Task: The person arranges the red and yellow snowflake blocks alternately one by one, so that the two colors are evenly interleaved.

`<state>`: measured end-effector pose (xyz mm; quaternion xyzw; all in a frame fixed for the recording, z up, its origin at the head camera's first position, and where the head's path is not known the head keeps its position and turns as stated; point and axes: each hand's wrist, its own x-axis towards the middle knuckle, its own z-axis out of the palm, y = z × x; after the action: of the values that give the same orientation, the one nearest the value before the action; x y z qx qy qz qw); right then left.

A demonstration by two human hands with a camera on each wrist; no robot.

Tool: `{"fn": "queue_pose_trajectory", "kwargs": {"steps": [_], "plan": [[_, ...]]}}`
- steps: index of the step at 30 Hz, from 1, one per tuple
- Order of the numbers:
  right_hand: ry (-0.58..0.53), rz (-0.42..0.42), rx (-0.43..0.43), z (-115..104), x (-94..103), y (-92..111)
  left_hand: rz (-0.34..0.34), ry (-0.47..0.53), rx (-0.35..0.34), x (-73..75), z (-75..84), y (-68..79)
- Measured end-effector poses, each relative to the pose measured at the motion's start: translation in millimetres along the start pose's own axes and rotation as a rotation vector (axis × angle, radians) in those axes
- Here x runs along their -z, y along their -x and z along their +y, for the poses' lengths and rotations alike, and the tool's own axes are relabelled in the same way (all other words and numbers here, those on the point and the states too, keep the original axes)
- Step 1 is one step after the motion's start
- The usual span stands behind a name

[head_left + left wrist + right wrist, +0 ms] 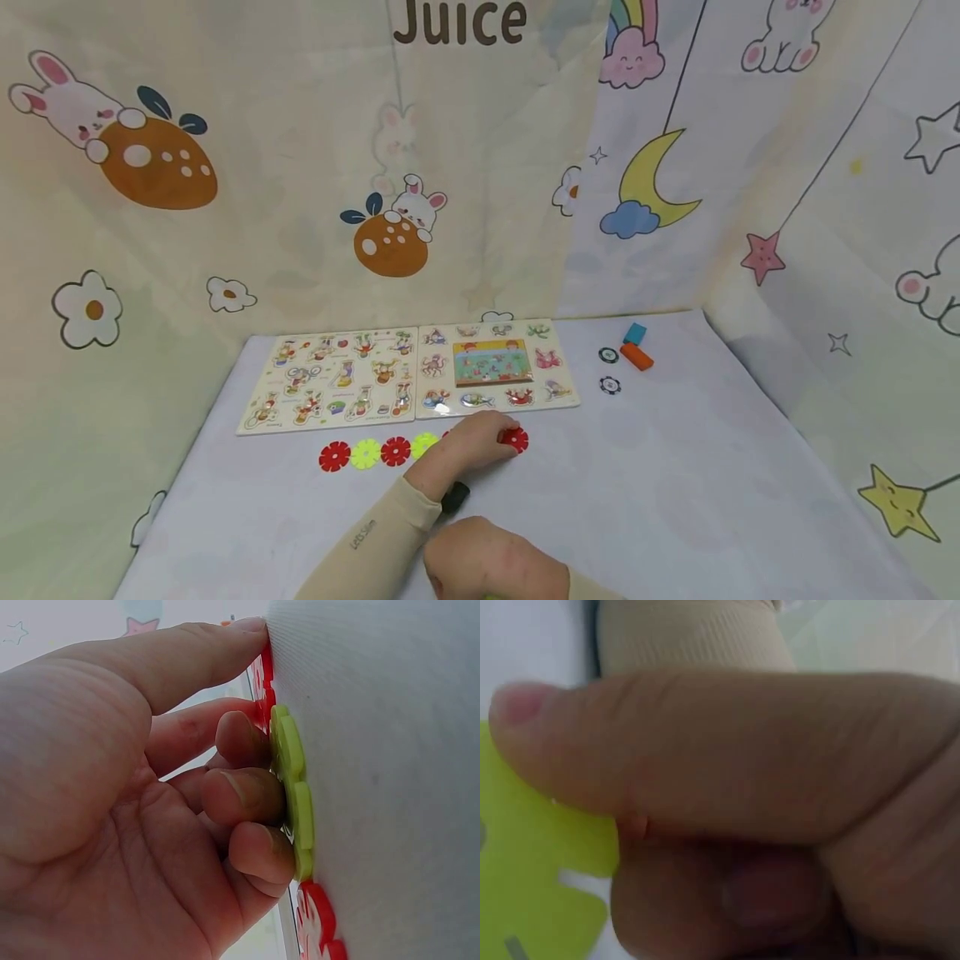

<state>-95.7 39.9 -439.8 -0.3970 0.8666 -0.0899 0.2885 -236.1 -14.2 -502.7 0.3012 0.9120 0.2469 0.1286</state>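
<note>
A row of red and yellow-green flower-shaped plastic discs lies on the white cloth, from a red disc (334, 457) at the left to a red disc (515, 439) at the right. My left hand (480, 442) reaches over the row and holds that right-hand red disc between thumb and index finger. Its other fingertips rest on a yellow-green disc (291, 791) beside it, and the hand covers part of the row from above. Close to my body, my right hand (495, 562) pinches another yellow-green disc (540, 847) between thumb and curled index finger.
Behind the row lie two picture puzzle boards, one on the left (408, 392) and one on the right (442, 332), which bears a small sea picture (491, 364). To their right are two poker chips (610, 385), a blue block (634, 334) and an orange block (637, 357).
</note>
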Motion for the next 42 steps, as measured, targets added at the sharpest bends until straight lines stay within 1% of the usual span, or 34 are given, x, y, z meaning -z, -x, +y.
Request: {"fn": "queue_pose_trajectory", "kwargs": {"steps": [3, 5, 9, 12, 14, 17, 20, 23, 26, 29, 32, 34, 39, 42], "plan": [[-0.051, -0.002, 0.024, 5, 5.0, 2, 0.009, -0.004, -0.008, 0.6, -0.9, -0.3], [-0.128, -0.011, 0.048, 14, 12.3, 5, 0.01, 0.001, -0.013, 1.0, -1.4, 0.1], [-0.318, 0.002, 0.047, 38, 29.3, 15, 0.01, 0.034, -0.014, 1.0, -1.8, 1.6], [-0.462, 0.073, 0.036, 60, 41.4, 27, 0.01, 0.048, -0.019, 0.2, -2.4, 1.5], [-0.521, 0.144, 0.024, 76, 48.1, 35, 0.009, 0.054, -0.028, -0.4, -3.2, 0.1], [-0.598, 0.244, -0.048, 100, 56.1, 50, 0.013, 0.037, -0.047, -1.3, -3.8, -2.6], [-0.632, 0.348, -0.16, 122, 59.5, 62, 0.018, 0.003, -0.053, -1.4, -3.5, -3.7], [-0.661, 0.462, -0.314, 140, 59.3, 68, 0.02, -0.022, -0.035, -0.6, -2.2, -2.6], [-0.704, 0.574, -0.46, 154, 56.7, 67, 0.013, -0.018, -0.02, -0.3, -1.4, -1.0], [-0.739, 0.644, -0.553, 166, 51.6, 60, 0.009, -0.019, -0.019, -0.5, -1.0, 0.0], [-0.736, 0.659, -0.606, 176, 45.1, 51, 0.013, -0.021, -0.022, -0.4, -0.7, 0.6], [-0.718, 0.647, -0.625, 181, 40.9, 46, 0.016, -0.024, -0.027, -0.6, -1.1, 0.5], [-0.649, 0.619, -0.675, 187, 33.8, 38, 0.008, -0.025, -0.043, -1.3, -2.8, -0.2], [-0.62, 0.621, -0.716, 188, 31.7, 34, 0.006, -0.01, -0.042, -0.3, -3.5, -0.9]]}}
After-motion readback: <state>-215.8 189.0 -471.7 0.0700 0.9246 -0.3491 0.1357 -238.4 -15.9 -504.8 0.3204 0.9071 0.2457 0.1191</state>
